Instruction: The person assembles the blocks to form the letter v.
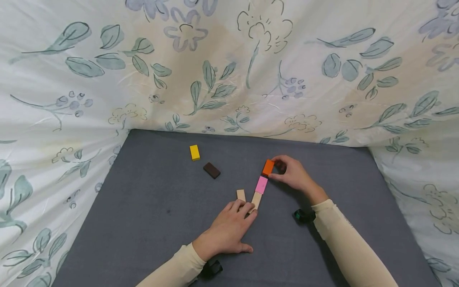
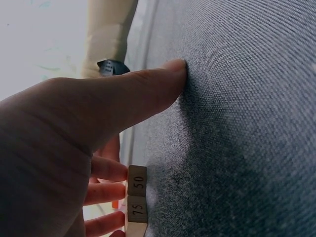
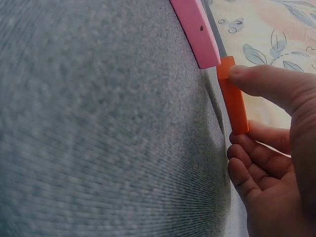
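Hands point(image 1: 229, 231) point(image 1: 295, 175) on blocks point(image 1: 268, 168) — pale ones point(image 1: 257, 198) part-hidden

On my feed: floral-print fabric point(image 1: 272, 103) with blue-green leaves hanging behind and along both sides | grey woven table cover point(image 1: 150, 223) | yellow block point(image 1: 195, 152) toward the far edge | dark brown block point(image 1: 212, 170) near it, apart, lying diagonally

Pink block point(image 1: 261, 185): smooth, matt. Adjoining it, pale block point(image 1: 257, 198): bare wood. Beneath it, worktop point(image 1: 143, 223): woven cloth, matt.
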Motion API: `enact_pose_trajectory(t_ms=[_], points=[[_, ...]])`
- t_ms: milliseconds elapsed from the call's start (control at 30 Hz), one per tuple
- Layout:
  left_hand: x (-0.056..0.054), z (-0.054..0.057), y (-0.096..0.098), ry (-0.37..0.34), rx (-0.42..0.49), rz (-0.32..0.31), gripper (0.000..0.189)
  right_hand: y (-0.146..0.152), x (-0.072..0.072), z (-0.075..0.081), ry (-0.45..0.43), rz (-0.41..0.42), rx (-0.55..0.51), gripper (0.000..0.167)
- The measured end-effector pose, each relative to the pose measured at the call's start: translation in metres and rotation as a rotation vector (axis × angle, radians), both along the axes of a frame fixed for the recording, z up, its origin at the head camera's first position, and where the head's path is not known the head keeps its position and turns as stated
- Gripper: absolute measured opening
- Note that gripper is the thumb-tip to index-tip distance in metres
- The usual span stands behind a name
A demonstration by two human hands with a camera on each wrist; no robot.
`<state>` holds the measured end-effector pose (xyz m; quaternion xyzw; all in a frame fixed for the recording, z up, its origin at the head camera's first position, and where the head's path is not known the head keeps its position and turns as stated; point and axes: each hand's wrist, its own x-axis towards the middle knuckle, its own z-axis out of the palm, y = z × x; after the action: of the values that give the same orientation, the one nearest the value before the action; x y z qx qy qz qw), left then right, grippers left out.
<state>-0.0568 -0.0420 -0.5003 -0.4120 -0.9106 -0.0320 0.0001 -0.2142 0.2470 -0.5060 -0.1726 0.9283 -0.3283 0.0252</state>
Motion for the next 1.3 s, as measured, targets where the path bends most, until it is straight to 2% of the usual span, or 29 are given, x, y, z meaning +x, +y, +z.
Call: enact_pose_trajectory(t_ms=[1300], points=[[0.0000,0.0076,0.0009,-0.006,-0.038,0.012,0.100,-0.0012,0.0010,-0.0046,-0.027,0.023,0.008,0.059]])
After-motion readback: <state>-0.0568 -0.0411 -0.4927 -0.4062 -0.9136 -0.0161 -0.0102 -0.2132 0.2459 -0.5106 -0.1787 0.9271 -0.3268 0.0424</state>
